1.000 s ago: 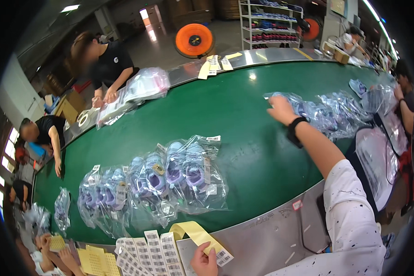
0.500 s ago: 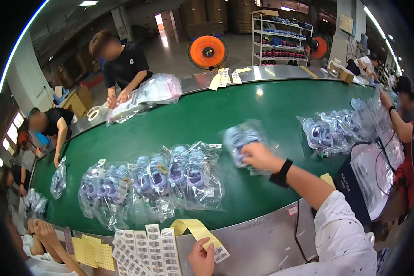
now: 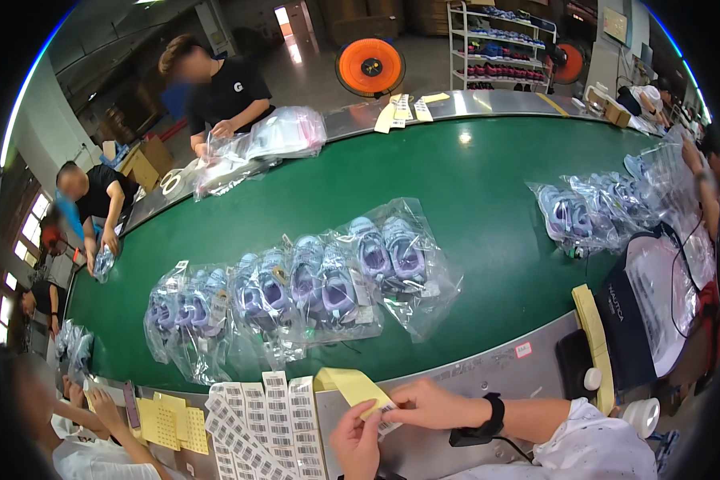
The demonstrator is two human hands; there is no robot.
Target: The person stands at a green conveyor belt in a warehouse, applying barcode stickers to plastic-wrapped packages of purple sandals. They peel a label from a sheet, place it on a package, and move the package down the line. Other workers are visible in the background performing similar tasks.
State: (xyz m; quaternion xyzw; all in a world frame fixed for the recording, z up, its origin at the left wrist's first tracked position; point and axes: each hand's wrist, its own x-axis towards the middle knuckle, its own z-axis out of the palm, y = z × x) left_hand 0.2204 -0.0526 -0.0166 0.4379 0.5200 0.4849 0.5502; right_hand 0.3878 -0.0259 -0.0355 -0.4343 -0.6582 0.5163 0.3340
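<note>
My left hand [image 3: 355, 445] pinches the end of a yellow-backed strip of barcode labels [image 3: 342, 383] at the bench's near edge. My right hand [image 3: 434, 405], with a black band at the wrist, meets it there, its fingertips closed on the labelled end; whether a label has come loose is hidden. Just beyond lies a pair of light blue shoes in a clear bag [image 3: 390, 253]. To its left, more bagged shoes [image 3: 322, 280] sit side by side on the green belt [image 3: 488, 192]. White barcode label sheets [image 3: 276, 424] hang beside my left hand.
Further bagged shoes [image 3: 572, 212] and a dark box [image 3: 628, 320] stand at right. A black object [image 3: 574, 362] and yellow strip [image 3: 592, 344] lie on the metal edge [image 3: 488, 384]. Across the belt, a person [image 3: 230, 96] handles clear bags [image 3: 288, 132]; other people work at both sides.
My right hand has put down the bagged shoes at the right end of the row and come back to the label strip. At far left, a person has drawn a bagged pair closer.
</note>
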